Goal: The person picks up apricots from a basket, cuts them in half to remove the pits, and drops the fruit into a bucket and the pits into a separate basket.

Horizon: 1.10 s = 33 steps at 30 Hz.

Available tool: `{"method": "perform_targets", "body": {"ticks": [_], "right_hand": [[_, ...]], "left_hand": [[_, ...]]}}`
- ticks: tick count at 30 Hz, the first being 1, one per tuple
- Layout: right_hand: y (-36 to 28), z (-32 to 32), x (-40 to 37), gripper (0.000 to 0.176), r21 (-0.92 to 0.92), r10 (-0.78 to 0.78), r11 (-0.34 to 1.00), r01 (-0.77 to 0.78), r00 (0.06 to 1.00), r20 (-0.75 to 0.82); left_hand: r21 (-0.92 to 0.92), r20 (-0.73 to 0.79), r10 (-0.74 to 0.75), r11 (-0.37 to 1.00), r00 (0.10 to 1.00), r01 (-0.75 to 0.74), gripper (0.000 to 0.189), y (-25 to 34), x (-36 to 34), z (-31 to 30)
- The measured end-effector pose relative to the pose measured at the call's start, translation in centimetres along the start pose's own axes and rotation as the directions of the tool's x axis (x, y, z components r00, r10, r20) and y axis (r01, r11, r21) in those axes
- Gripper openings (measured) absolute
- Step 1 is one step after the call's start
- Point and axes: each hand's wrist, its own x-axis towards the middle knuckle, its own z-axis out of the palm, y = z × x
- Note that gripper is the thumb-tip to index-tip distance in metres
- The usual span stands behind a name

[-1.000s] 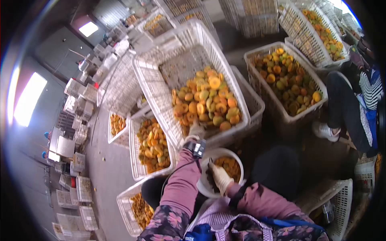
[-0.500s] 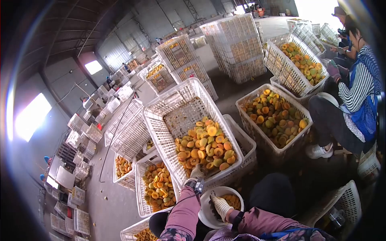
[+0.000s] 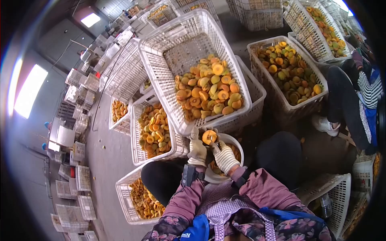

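Observation:
Above a white bucket (image 3: pixel 238 141), my left hand (image 3: pixel 197 150) in a pale work glove grips a peach half (image 3: pixel 209 137), its orange cut face and central hollow turned up. My right hand (image 3: pixel 225 156), in a striped knitted glove, is closed with its thumb close to the fruit's edge. A small shiny piece shows by that thumb, too small to name. Dark fruit scraps lie in the bucket, partly hidden by my hands. Just beyond, a tilted white crate (image 3: pixel 155 78) holds many peach halves (image 3: pixel 209 90) in its near end.
To the left stand a crate of peach halves (image 3: pixel 155 130) and a crate of fruit pieces (image 3: pixel 145 201). Another full crate (image 3: pixel 287 72) is on the right. A seated co-worker (image 3: pixel 354 104) is at the far right. A crate with a clear bottle (image 3: pixel 325 205) lies near my right side.
My left hand has come back from the tilted crate to above the bucket, now with a peach half. My right hand has come up beside it. The view has tipped downward.

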Motion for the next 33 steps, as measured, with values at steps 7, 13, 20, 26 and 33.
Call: {"method": "perform_targets", "body": {"ticks": [7, 13, 20, 26, 33], "right_hand": [[-3.9, -1.2, -1.8, 0.049, -0.297, 0.082, 0.952, -0.080, 0.997, -0.006], [-2.7, -0.8, -1.7, 0.042, -0.215, 0.046, 0.976, -0.033, 0.997, 0.058], [-0.2, 0.0, -1.6, 0.034, -0.089, -0.043, 0.994, 0.065, 0.971, 0.237], [-0.9, 0.1, -2.1, 0.037, -0.015, 0.157, 0.986, -0.167, 0.894, 0.420], [-3.4, -0.5, -3.8, 0.035, 0.263, 0.347, 0.761, -0.592, 0.716, 0.606]], "left_hand": [[-0.048, 0.024, 0.161, 0.986, 0.987, -0.159, 0.038, -2.9, 0.7, -1.4], [-0.042, -0.036, 0.068, 0.997, 0.997, -0.070, 0.036, -2.7, 0.2, -1.3], [0.489, 0.322, 0.394, 0.710, 0.861, -0.507, 0.028, -1.2, -1.2, -1.5], [0.534, 0.320, 0.259, 0.745, 0.911, -0.399, 0.027, 0.1, -1.9, -0.9], [0.382, 0.254, -0.262, 0.912, 0.931, 0.153, 0.038, 0.9, -1.4, -2.5]]}}
